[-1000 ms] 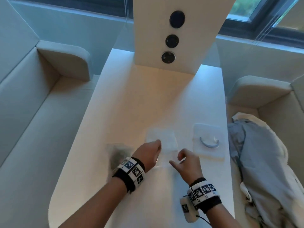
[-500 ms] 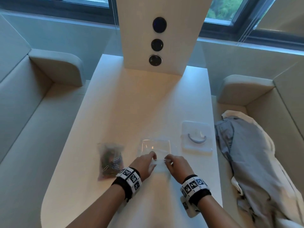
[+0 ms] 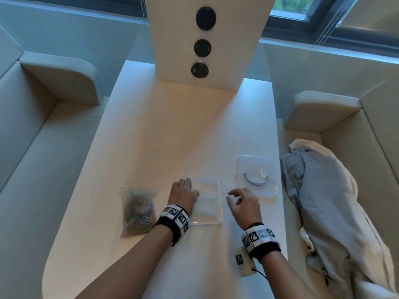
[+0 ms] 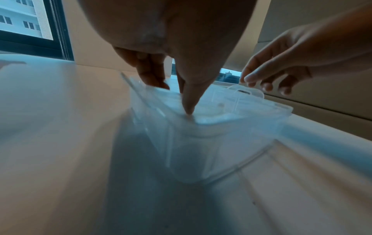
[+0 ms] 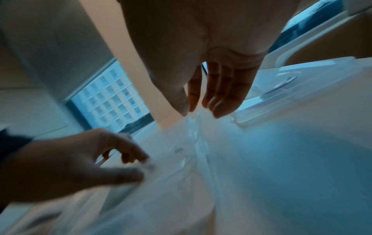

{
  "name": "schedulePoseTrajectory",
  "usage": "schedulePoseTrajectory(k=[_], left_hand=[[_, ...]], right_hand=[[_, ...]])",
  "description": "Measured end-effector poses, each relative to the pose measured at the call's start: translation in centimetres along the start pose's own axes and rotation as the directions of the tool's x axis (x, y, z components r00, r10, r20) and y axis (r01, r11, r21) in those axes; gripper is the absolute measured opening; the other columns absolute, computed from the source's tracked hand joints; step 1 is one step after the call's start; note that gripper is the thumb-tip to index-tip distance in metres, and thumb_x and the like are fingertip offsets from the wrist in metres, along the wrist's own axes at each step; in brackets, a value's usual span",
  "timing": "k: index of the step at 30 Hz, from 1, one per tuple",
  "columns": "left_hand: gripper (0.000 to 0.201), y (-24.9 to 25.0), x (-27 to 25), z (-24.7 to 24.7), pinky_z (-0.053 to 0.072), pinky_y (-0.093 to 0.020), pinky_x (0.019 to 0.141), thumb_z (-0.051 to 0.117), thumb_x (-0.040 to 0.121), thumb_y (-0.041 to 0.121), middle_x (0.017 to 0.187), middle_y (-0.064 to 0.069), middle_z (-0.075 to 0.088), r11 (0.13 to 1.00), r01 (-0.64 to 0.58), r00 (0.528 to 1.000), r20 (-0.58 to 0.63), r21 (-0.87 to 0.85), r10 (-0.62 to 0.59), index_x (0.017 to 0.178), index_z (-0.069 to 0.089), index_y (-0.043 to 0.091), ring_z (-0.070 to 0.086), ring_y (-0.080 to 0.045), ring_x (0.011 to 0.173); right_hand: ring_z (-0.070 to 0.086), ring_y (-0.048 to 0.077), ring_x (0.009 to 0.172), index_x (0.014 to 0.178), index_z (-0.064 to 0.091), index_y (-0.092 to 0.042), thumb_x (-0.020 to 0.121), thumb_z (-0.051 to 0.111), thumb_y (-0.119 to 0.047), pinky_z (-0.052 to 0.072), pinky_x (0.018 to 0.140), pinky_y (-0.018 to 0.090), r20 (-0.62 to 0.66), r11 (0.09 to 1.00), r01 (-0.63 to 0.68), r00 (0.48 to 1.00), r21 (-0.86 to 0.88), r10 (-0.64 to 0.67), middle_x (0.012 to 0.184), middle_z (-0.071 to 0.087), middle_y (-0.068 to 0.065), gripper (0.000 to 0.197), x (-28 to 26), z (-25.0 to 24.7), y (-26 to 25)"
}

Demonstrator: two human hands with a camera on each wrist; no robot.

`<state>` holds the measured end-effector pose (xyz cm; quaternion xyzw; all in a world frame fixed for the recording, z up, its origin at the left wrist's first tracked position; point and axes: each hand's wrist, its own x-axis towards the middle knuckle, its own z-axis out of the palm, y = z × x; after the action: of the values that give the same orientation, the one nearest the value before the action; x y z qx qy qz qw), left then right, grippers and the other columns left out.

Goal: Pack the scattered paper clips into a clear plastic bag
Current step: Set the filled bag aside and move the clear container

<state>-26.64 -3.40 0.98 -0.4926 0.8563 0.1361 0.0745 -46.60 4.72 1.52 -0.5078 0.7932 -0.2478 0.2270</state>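
A clear plastic bag (image 3: 138,210) full of coloured paper clips lies on the white table (image 3: 172,130) at the near left. To its right lies a clear plastic box (image 3: 208,203) (image 4: 211,136), which shows blurred in the right wrist view. My left hand (image 3: 192,190) (image 4: 175,98) (image 5: 138,167) holds its far left part, thumb pressing on top and fingers curled at the rim. My right hand (image 3: 232,196) (image 4: 261,82) (image 5: 199,111) hovers just right of the box, fingers relaxed, holding nothing.
A second clear plastic tray (image 3: 255,180) with a curved blue-grey piece lies at the table's right edge. An upright white panel (image 3: 205,39) with three round dark sockets stands at the back. Beige seats flank the table; crumpled grey and white clothing (image 3: 328,201) lies on the right seat.
Both hands pinched the near edge of the clear box; now the right hand has let go and moved right, and the left has slid to the box's far left part.
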Motion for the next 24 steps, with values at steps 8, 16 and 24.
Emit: schedulePoseTrajectory(k=[8, 16, 24], left_hand=[[0.059, -1.5, -0.7, -0.3, 0.038, -0.037, 0.091, 0.066, 0.080, 0.052, 0.113, -0.004, 0.048, 0.986, 0.038, 0.986, -0.152, -0.164, -0.064, 0.131, 0.052, 0.025, 0.047, -0.026, 0.105], [0.051, -4.9, -3.8, -1.3, 0.042, -0.036, 0.095, 0.064, 0.087, 0.039, 0.117, -0.004, 0.046, 0.880, 0.141, 0.957, -0.166, -0.453, -0.238, 0.134, 0.051, 0.024, 0.044, -0.022, 0.108], [0.041, -4.5, -5.7, -1.5, 0.050, -0.034, 0.090, 0.060, 0.093, 0.025, 0.111, -0.002, 0.052, 0.708, 0.217, 0.940, -0.052, -0.672, -0.338, 0.133, 0.052, 0.022, 0.053, -0.013, 0.093]], right_hand=[[0.043, 0.044, 0.125, 0.143, 0.035, -0.011, 0.072, 0.078, -0.047, 0.040, 0.100, 0.053, -0.219, 0.825, -0.564, 0.810, -0.037, 0.544, 0.140, 0.039, 0.022, 0.090, 6.5, -3.2, 6.9], [0.064, 0.033, 0.097, 0.120, 0.060, -0.005, 0.083, 0.073, -0.033, 0.047, 0.079, 0.036, -0.199, 0.681, -0.651, 0.658, 0.336, 0.727, 0.115, 0.067, 0.018, 0.049, 7.2, -6.7, 11.2], [0.061, 0.006, 0.065, 0.137, 0.041, -0.012, 0.093, 0.060, -0.005, 0.053, 0.068, 0.026, -0.105, 0.446, -0.142, 0.869, 0.883, 0.484, 0.081, 0.061, 0.003, 0.048, 4.3, -5.7, 2.5]])
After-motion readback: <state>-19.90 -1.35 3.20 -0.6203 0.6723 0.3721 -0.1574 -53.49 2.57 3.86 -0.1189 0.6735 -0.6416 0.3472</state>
